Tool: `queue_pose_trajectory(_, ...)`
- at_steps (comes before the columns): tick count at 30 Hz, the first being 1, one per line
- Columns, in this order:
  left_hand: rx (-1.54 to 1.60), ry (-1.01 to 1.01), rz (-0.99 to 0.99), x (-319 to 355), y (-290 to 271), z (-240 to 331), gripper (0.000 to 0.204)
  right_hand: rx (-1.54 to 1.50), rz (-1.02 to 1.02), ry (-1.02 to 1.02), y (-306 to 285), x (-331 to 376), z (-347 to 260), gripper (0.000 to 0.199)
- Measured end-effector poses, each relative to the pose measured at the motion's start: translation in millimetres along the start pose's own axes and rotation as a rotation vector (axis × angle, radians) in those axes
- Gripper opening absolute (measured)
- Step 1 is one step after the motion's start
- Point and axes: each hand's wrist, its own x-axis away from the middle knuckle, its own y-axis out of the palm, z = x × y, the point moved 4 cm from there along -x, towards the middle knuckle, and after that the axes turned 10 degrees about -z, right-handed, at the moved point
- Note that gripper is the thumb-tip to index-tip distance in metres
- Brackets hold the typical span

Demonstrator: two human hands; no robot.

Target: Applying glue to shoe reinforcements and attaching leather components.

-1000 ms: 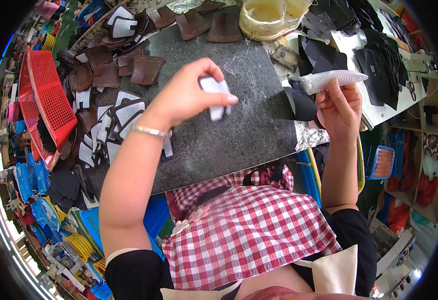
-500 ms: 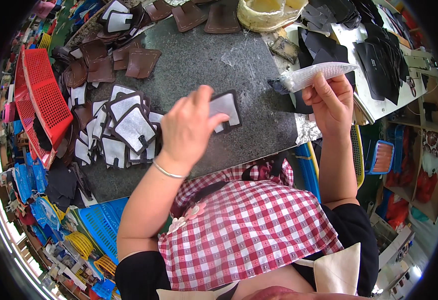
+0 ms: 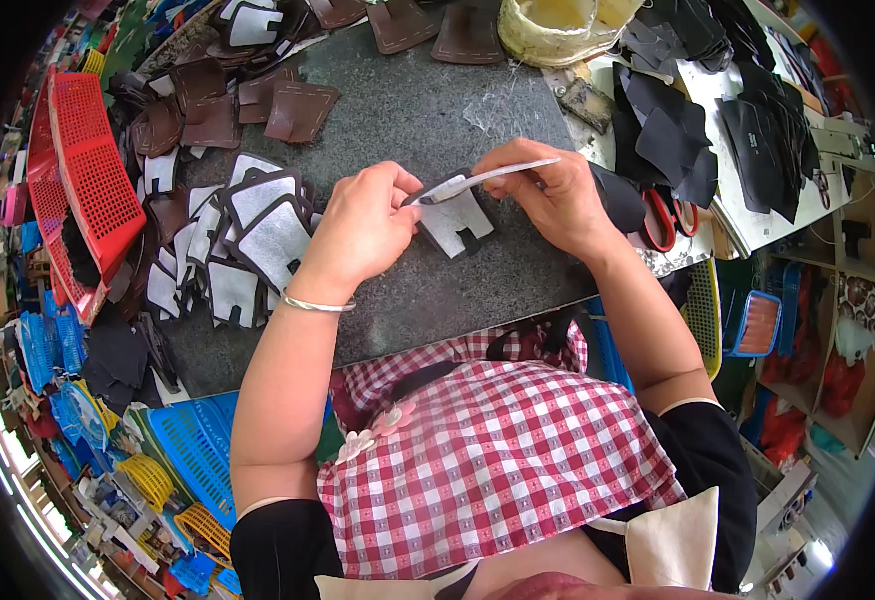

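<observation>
A dark grey speckled stone worktable (image 3: 378, 120) carried a heap of white-faced, dark-edged cut pieces (image 3: 248, 240) along its left edge and brown leather pieces (image 3: 298, 110) toward its far edge. Near the table's middle, the left hand (image 3: 363, 230) pinched a notched white-lined piece (image 3: 458, 215), while the right hand (image 3: 558, 195) gripped a thin white strip (image 3: 503, 175) over it.
</observation>
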Motion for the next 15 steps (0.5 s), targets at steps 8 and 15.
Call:
queue_pose_trajectory(8,-0.01,0.099,0.092,24.1,-1.1,0.9,0.021,-0.024,-0.357,0.009,-3.9,12.8,-27.6,0.009)
queue_pose_trajectory(15,-0.015,-0.059,0.277,135.1,-140.7,-10.6,0.036,-0.276,0.383,-0.01,-88.4,14.0,-8.1,0.013)
